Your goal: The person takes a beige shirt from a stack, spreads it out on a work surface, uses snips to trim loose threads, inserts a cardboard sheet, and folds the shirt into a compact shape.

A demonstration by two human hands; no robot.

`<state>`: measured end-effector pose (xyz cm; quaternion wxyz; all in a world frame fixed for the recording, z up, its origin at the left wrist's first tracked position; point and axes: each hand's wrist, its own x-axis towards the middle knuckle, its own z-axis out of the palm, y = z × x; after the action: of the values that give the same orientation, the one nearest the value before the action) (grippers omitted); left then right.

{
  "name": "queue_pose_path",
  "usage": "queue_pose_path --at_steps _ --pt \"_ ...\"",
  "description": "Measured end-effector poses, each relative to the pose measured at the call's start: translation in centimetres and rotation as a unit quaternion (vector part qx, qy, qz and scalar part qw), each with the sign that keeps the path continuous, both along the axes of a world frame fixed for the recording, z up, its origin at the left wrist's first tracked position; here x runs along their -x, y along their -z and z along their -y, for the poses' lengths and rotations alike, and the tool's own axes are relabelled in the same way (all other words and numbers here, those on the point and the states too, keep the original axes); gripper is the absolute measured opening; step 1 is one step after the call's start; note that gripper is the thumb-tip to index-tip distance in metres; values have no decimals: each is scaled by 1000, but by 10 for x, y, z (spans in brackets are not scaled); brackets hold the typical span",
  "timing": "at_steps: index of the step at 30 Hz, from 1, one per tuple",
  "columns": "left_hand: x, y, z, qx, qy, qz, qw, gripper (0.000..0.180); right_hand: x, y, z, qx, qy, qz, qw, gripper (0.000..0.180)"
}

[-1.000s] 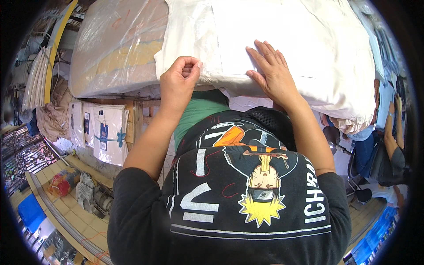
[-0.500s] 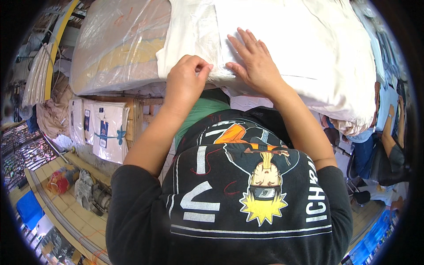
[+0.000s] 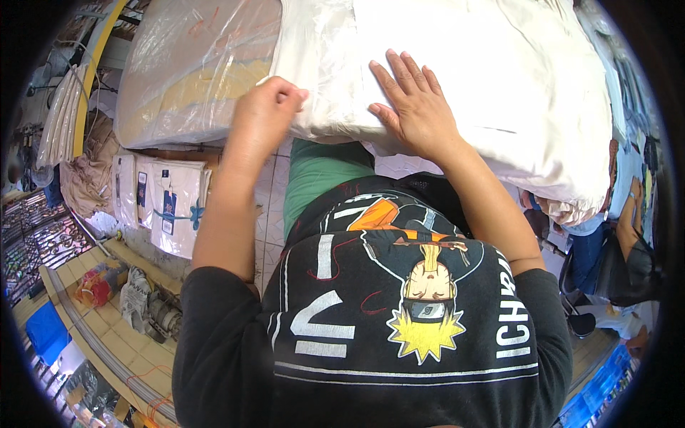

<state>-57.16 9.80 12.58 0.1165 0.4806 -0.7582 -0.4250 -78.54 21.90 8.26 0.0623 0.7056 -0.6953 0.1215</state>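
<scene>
My right hand lies flat on a bright white sheet-like surface, fingers spread and thumb out to the left. My left hand is closed in a pinch near the front edge of the padded table, next to a cream piece of cloth that looks partly covered by clear film. What its fingers hold, if anything, I cannot make out. Left of the cloth, the table top is covered in wrinkled clear plastic over tan and yellow material.
Below the table at left hang folded cream garments in clear bags with blue tags. A sewing-machine-like table with a grey motor stands at lower left. A co-worker's arm shows at far right, beside stacked blue cloth.
My left hand has moved left along the table's front edge, still pinched. My right hand stays flat in nearly the same place. The view has shifted slightly.
</scene>
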Motion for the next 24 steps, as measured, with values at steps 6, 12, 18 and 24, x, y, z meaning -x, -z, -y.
queue_pose_path --at_steps 6,12,18,24 --pt "-29 -24 32 -123 28 -116 985 35 3 1 -1 -11 -15 -3 1000 59" --pt "41 -30 -2 143 58 -31 988 44 2 -4 0 -20 -18 -3 1000 60" --pt "68 9 -6 232 56 106 965 29 2 -3 0 -24 -19 7 1000 60" --pt "44 2 25 47 86 1 995 23 2 -5 -1 -44 -12 13 999 61"
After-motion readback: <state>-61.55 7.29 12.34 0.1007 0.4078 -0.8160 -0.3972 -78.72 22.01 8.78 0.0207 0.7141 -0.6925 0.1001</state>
